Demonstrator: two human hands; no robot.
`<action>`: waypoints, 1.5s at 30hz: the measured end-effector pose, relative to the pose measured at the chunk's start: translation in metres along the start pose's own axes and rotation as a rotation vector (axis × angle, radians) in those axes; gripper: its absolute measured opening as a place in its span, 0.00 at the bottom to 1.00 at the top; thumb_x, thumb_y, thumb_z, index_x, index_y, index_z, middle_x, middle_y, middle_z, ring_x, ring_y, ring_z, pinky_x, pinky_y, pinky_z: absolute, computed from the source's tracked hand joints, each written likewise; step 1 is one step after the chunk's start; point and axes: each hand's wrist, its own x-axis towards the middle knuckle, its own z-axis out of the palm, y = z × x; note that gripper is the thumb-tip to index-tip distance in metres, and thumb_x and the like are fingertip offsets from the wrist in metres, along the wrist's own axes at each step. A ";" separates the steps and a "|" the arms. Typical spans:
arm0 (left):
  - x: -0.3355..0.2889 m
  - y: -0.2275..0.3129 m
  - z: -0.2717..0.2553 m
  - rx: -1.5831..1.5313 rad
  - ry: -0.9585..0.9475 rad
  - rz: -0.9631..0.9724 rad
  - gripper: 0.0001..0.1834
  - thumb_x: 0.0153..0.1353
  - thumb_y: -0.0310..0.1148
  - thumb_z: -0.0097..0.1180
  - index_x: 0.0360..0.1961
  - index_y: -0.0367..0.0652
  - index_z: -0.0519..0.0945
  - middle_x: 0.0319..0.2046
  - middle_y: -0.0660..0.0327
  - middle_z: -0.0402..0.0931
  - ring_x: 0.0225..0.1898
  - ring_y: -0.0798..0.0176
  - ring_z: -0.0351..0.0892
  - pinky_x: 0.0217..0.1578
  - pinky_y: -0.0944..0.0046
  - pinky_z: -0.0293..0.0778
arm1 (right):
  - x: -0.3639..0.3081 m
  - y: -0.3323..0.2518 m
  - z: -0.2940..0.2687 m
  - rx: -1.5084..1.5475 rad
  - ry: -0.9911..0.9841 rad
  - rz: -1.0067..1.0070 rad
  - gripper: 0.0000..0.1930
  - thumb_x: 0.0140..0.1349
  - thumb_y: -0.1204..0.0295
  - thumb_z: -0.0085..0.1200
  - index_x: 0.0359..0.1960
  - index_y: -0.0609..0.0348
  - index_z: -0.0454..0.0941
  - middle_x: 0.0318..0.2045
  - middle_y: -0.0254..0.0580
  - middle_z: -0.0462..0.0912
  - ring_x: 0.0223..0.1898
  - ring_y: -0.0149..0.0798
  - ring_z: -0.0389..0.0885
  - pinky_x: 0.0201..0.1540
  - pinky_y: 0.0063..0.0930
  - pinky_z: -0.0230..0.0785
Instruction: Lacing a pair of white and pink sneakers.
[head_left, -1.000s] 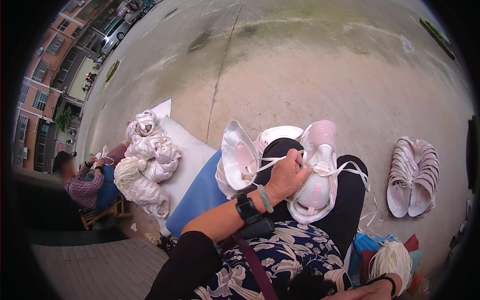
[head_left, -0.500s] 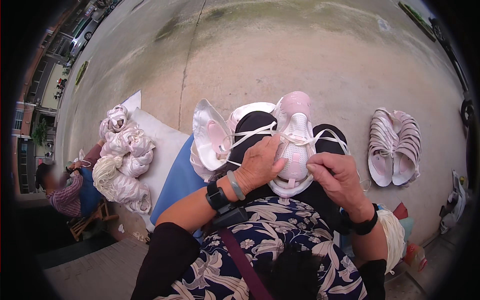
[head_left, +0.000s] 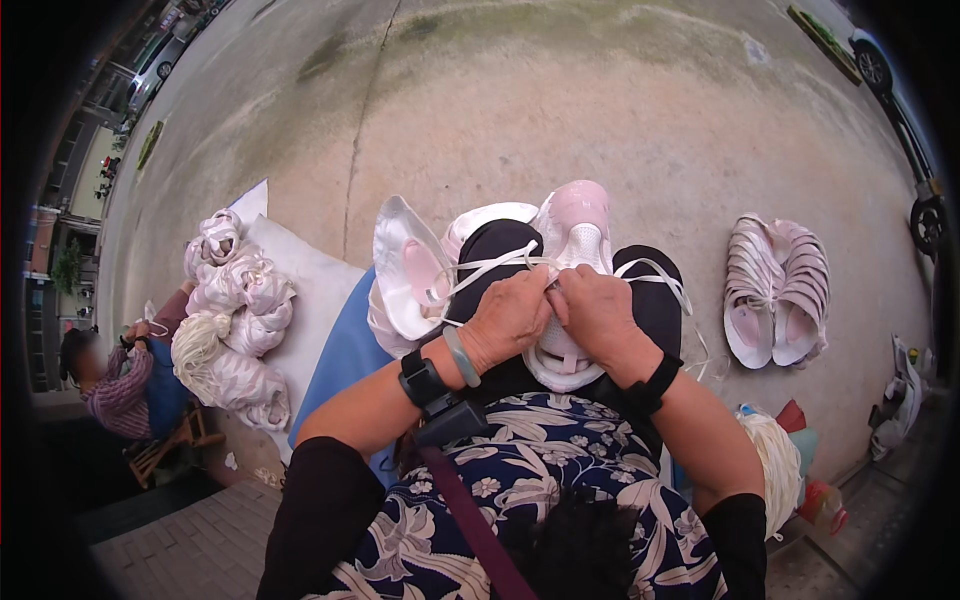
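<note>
A pink-and-white shoe upper (head_left: 585, 205) lies between my knees with its toe pointing away from me. Over its lacing area my two hands meet, covering much of the tongue. My left hand (head_left: 508, 318) is closed on the shoe's left side. Against its fingertips my right hand (head_left: 602, 318) makes a pinch; what sits inside the pinch is hidden. A white shoelace (head_left: 500, 262) loops out over my left knee, and more lace (head_left: 655, 270) trails over my right knee. Left of my thigh rests another white-and-pink upper (head_left: 405, 265).
Bundled uppers (head_left: 240, 280) lie on a white sheet (head_left: 305, 262) at left. Nested uppers (head_left: 778, 290) stand on the concrete at right. A hank of white laces (head_left: 770, 465) hangs by my right elbow. Another person (head_left: 130, 385) sits at far left.
My right hand has moved left and forward from the shoe's near right side to meet my left hand over the laces. My left hand stays near the same place on the shoe.
</note>
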 end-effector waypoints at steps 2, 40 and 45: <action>0.001 -0.004 -0.002 -0.025 -0.013 -0.013 0.10 0.55 0.25 0.45 0.38 0.35 0.68 0.28 0.44 0.71 0.33 0.39 0.73 0.34 0.50 0.69 | 0.002 0.000 0.006 -0.019 0.008 -0.013 0.07 0.53 0.68 0.52 0.27 0.57 0.74 0.24 0.44 0.76 0.24 0.44 0.80 0.26 0.36 0.71; 0.044 -0.033 -0.009 0.410 0.071 0.087 0.08 0.53 0.30 0.51 0.34 0.43 0.78 0.38 0.61 0.75 0.42 0.54 0.70 0.45 0.55 0.61 | -0.108 0.061 -0.052 0.073 0.249 0.081 0.12 0.49 0.76 0.55 0.37 0.59 0.75 0.30 0.44 0.76 0.35 0.48 0.74 0.38 0.39 0.64; 0.048 -0.042 -0.003 0.434 0.065 0.078 0.05 0.51 0.30 0.52 0.27 0.42 0.78 0.35 0.61 0.75 0.42 0.55 0.70 0.45 0.55 0.60 | -0.082 0.045 -0.033 0.085 0.208 0.012 0.17 0.48 0.75 0.56 0.43 0.61 0.72 0.31 0.42 0.75 0.36 0.43 0.74 0.42 0.38 0.61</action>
